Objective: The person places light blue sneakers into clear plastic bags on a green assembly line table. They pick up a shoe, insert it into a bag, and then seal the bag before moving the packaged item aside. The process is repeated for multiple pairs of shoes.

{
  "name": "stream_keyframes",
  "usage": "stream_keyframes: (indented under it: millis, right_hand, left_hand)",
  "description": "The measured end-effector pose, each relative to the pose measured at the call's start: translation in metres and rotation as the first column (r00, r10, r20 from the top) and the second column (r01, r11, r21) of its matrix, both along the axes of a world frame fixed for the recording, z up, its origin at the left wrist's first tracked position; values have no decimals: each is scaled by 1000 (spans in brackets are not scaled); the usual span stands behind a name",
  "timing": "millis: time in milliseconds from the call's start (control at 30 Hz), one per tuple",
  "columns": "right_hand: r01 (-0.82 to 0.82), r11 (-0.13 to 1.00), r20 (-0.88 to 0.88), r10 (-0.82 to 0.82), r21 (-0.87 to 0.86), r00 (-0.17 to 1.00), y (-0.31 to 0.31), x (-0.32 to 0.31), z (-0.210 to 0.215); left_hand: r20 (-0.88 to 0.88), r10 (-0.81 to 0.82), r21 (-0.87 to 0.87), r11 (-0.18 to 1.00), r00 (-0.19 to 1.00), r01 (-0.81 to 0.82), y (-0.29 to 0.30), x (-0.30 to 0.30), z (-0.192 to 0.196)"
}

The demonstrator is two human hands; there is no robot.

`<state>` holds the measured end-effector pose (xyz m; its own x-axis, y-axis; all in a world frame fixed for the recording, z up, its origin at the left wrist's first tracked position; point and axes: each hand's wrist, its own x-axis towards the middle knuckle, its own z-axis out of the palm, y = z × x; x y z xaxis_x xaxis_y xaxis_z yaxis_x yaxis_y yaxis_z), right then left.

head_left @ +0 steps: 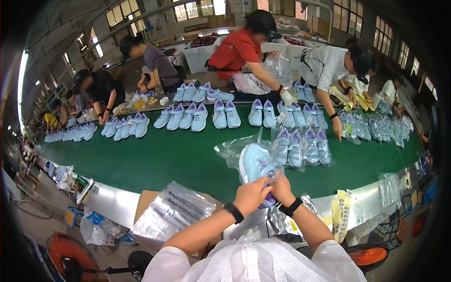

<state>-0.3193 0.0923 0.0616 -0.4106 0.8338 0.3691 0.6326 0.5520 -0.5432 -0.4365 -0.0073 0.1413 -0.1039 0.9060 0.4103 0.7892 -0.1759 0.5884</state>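
Both hands (251, 193) (282, 189) hold blue shoes (252, 160) in plastic (229, 151).

Belt (127, 164): a row of shoes (176, 117) follows the far edge, from the left end to right of centre; two bagged pairs (295, 149) lie before it; further bagged shoes (360, 128) lie toward the right end. Near edge, middle: held shoes (252, 162), in the left hand (251, 195) and right hand (282, 189). Left of these, bags (176, 207) on a carton (146, 201); right, labels (341, 214). Behind the far edge, crates (197, 60).
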Motion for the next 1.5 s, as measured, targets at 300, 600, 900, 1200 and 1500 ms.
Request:
stream_keyframes:
  millis: [300,600,900,1200,1500]
  right_hand:
    - [-411,872,256,347,267,902,-24,-36,-13]
    - [-125,988,176,108,88,978,7,-19,-7]
    - [11,999,165,-6,-33,986,13,-29,5]
    - [174,953,-48,-192,-248,980,33,-38,-37]
    - [-557,528,-763,-512,-641,394,23,-27,-54]
  left_hand:
    - [-210,-158,-6,987,965,160,55,26,-4]
    - [-106,6,-1,1000,994,-6,-31,7,-33]
    - [-57,-260,-172,953,964,248,-31,40,-55]
    - [13,-299,-111,948,954,299,-43,7,-27]
    - [473,226,-291,952,851,-91,-48,-58,-87]
